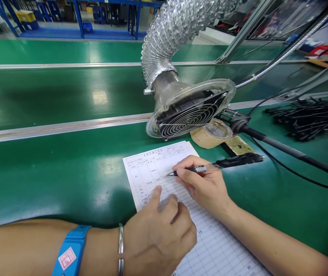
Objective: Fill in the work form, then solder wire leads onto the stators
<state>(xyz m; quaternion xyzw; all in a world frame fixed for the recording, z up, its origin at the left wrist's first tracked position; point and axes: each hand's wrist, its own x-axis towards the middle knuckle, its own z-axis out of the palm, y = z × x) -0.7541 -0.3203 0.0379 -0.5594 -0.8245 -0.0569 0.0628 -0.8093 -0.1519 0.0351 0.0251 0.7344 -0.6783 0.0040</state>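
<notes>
There is room to pass over the green table (51, 172) on the left, but the fan hood (191, 115) blocks the way beyond the paper (215, 245), and the tan roll (206, 141), black rod (279, 145) and black wires (310, 119) crowd the far right.

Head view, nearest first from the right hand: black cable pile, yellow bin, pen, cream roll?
1. Pen: held in the right hand.
2. Cream roll: just beyond.
3. Black cable pile: farther, to the right.
4. Yellow bin: farthest, upper-left background.
</notes>
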